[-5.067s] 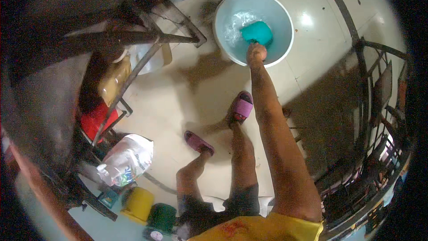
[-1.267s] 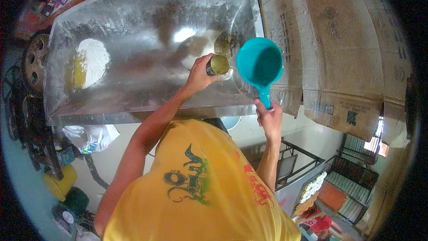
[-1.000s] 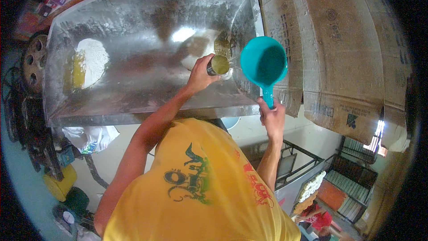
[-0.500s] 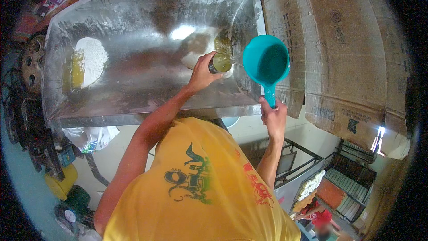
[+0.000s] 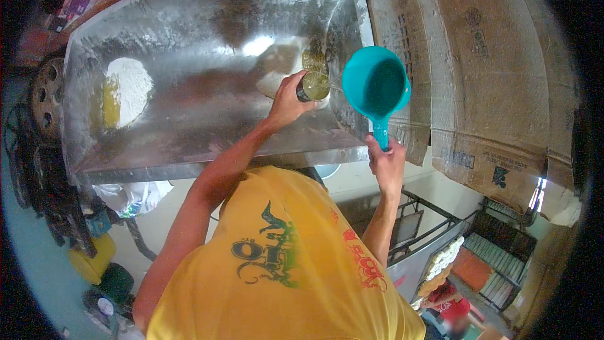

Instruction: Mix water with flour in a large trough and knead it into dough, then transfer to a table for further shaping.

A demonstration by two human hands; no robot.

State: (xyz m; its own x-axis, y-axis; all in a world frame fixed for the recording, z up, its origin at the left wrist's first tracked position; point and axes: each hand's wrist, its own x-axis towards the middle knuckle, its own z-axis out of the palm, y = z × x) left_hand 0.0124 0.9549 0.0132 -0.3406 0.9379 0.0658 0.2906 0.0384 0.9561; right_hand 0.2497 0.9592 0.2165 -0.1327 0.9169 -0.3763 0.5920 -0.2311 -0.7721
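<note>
My left hand (image 5: pixel 288 102) is wrapped round a small can (image 5: pixel 314 86), held over the right end of a metal trough (image 5: pixel 195 31). My right hand (image 5: pixel 386 162) grips the handle of a teal dipper (image 5: pixel 357 85), tilted toward the can. A thin stream of clear liquid runs from the dipper's lip to the can, which has liquid in it. Beneath the can lies a pale powder heap (image 5: pixel 270 85), with a yellowish wet patch (image 5: pixel 313 56) beside it. At the trough's left end is a white powder mound (image 5: pixel 133 91) with a yellow patch (image 5: pixel 111 102) along its left side.
Cardboard sheets (image 5: pixel 497 75) stand along the trough's right side. To its left is a machine with a round pulley wheel (image 5: pixel 48 97). A white plastic bag (image 5: pixel 133 196) sits below the trough's near edge. Another person in red (image 5: pixel 454 305) is at the lower right, near metal racks (image 5: pixel 497 264).
Both hands stay nearly in place, with the can and dipper barely shifted. The liquid in the can looks higher, and the view has turned slightly.
</note>
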